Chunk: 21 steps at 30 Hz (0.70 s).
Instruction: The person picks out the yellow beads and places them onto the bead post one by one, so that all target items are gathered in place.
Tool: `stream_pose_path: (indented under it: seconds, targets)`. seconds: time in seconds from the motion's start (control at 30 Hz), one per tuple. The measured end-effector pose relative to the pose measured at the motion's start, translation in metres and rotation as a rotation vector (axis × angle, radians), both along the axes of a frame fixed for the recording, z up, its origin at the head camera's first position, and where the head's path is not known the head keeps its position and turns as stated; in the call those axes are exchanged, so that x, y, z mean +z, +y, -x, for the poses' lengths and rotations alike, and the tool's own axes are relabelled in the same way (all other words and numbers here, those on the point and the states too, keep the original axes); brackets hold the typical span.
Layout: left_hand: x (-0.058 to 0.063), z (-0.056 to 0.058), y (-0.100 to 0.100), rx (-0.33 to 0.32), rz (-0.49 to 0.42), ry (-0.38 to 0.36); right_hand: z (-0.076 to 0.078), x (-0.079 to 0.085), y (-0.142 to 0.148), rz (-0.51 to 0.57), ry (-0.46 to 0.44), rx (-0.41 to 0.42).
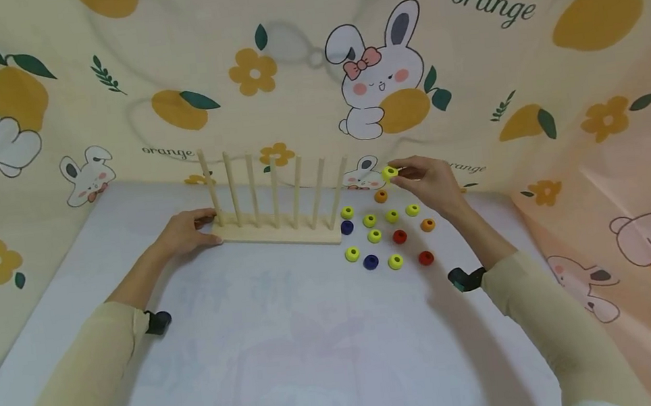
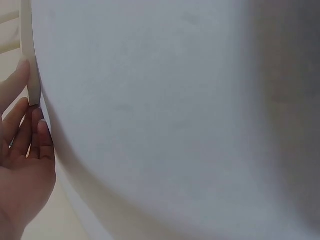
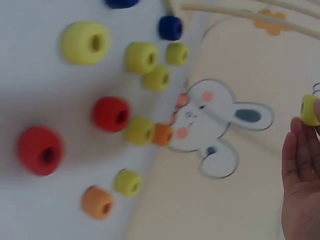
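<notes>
1. The person's right hand (image 1: 433, 182) is raised, with thumb and fingertips closed together in a pinch; between them is one yellow bead (image 1: 390, 173), held in the air.
2. The left hand (image 1: 182, 233) is partly closed and grips the left end of a wooden stand (image 1: 275, 234), the thumb at the front side and the fingers behind.
3. This stand is upright on the white table (image 1: 246, 357), near its back edge, and seven thin sticks (image 1: 275, 192) rise from its base.
4. To the right of the stand, thirteen more beads lie scattered: seven yellow, two orange, two red and two blue. One blue bead (image 1: 347, 227) is just beside the stand's end; whether they touch, I cannot tell.
5. Around each wrist I see a dark band, next to a beige sleeve (image 1: 76, 381).
6. Behind the table hangs a cream cloth (image 1: 304, 112) printed with rabbits, oranges and flowers.
</notes>
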<state>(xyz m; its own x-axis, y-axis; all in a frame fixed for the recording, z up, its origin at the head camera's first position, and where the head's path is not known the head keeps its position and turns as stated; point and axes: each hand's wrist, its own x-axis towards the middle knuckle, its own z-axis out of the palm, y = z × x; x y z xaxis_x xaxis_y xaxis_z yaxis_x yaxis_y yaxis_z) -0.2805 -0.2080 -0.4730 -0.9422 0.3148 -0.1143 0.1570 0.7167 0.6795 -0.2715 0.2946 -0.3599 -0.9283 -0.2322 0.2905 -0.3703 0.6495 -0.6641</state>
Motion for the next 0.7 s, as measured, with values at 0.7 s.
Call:
stream_pose_path:
  seconds: [0.7]
  targets:
    - [-0.004, 0.002, -0.001, 0.006, -0.018, -0.043, 0.025, 0.054, -0.066, 0.09, 0.123, 0.174]
